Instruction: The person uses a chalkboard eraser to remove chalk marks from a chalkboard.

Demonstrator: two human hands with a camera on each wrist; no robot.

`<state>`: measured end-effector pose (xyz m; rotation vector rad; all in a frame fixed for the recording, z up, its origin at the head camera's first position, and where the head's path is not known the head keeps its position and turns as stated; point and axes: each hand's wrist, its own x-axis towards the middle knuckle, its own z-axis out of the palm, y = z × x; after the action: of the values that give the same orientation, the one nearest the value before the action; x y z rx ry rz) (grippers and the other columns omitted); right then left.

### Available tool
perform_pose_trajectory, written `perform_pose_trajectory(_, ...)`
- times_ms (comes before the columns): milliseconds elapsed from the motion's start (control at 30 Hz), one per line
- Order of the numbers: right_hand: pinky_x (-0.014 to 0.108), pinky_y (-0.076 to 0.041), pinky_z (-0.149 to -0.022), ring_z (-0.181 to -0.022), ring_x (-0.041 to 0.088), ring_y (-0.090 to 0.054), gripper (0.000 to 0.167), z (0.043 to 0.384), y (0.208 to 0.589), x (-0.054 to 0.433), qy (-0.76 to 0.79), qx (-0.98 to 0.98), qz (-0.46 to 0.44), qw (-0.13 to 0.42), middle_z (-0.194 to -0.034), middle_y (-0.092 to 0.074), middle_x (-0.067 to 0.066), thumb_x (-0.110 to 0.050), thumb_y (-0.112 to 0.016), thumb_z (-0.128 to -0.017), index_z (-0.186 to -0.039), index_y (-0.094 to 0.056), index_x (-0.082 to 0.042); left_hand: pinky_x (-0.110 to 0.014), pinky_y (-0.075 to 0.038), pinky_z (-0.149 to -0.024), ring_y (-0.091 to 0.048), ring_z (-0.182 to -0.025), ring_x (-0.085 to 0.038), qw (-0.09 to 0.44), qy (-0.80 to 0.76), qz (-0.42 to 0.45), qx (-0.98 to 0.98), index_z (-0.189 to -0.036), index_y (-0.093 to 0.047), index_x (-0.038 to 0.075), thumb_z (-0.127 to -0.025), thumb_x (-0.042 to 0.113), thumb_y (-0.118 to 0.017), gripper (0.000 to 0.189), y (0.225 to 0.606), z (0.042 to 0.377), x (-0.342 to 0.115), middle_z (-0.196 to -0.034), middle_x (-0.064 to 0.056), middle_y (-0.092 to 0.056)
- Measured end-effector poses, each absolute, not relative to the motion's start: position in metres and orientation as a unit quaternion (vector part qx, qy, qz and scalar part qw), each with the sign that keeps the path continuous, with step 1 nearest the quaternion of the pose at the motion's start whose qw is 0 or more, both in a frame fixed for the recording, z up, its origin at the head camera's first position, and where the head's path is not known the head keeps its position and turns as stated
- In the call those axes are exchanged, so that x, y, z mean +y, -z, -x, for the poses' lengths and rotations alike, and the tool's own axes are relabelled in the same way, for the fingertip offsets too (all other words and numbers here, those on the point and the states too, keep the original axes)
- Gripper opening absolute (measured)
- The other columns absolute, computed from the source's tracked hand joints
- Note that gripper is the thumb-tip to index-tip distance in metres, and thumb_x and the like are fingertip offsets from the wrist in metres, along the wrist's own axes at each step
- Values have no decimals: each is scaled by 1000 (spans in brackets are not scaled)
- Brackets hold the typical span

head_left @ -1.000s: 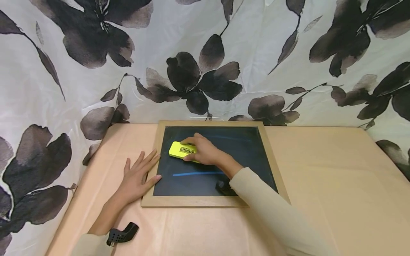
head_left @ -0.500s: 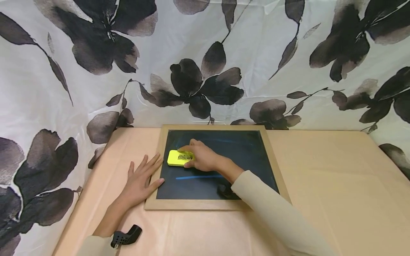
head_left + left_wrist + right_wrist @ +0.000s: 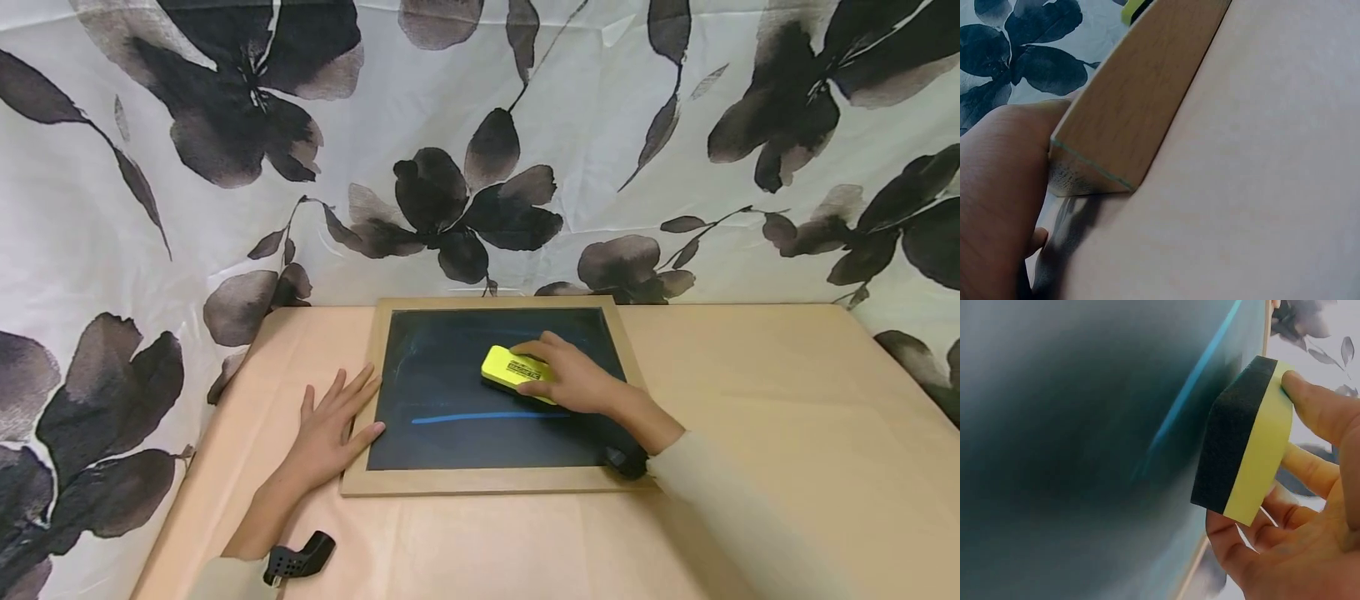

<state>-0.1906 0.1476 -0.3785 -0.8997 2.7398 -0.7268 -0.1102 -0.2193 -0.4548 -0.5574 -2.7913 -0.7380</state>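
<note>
A yellow board eraser (image 3: 510, 367) with a dark felt underside is gripped by my right hand (image 3: 573, 379) over the middle of a wood-framed blackboard (image 3: 450, 450). In the right wrist view the eraser (image 3: 1241, 444) is pinched between thumb and fingers, its felt side turned to the board. A blue chalk-like line (image 3: 480, 416) runs across the board below the eraser. My left hand (image 3: 330, 433) lies with spread, straight fingers against the board's left frame. In the left wrist view part of that hand (image 3: 1004, 187) sits beside the frame's corner (image 3: 1110, 125).
The board lies on a light peach table (image 3: 750, 400). Behind it hangs a white curtain (image 3: 585, 133) with dark flowers. A black wrist device (image 3: 300, 560) is on the left wrist, another (image 3: 626, 461) on the right. Faint blue smears mark the board's upper part.
My right hand has moved the eraser from the board's left side rightward to its middle. More of the blue line shows. My left hand stays against the frame.
</note>
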Motion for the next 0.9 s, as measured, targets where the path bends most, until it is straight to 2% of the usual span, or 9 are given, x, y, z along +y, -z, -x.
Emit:
perform_pose_trajectory(367, 34, -41, -70, -84, 19, -46, 58, 169, 378, 223, 250, 929, 265, 60, -96, -49, 2, -27, -78, -81, -133, -56, -11, -71, 2, -101, -18, -140, -43, 94, 245, 185, -947, -147, -41, 16, -91, 44, -61, 66, 458, 111, -220, -155, -4, -28)
perform_pose_trajectory(600, 35, -42, -71, -84, 19, -48, 58, 156, 378, 237, 236, 935, 256, 62, -96, -48, 2, -27, -79, -80, -132, -58, -10, -71, 1, -101, -18, -140, -43, 93, 243, 186, -948, -147, -40, 16, -91, 44, -60, 66, 459, 110, -220, -156, -5, -27)
perform_pose_trajectory(900, 31, -44, -70, -85, 17, -49, 57, 157, 381, 239, 239, 928, 277, 64, -99, -52, 0, -25, -82, -77, -128, -62, -10, -71, 2, -101, -19, -140, -44, 97, 247, 192, -945, -147, -41, 15, -91, 43, -61, 66, 457, 111, -221, -155, -6, -28)
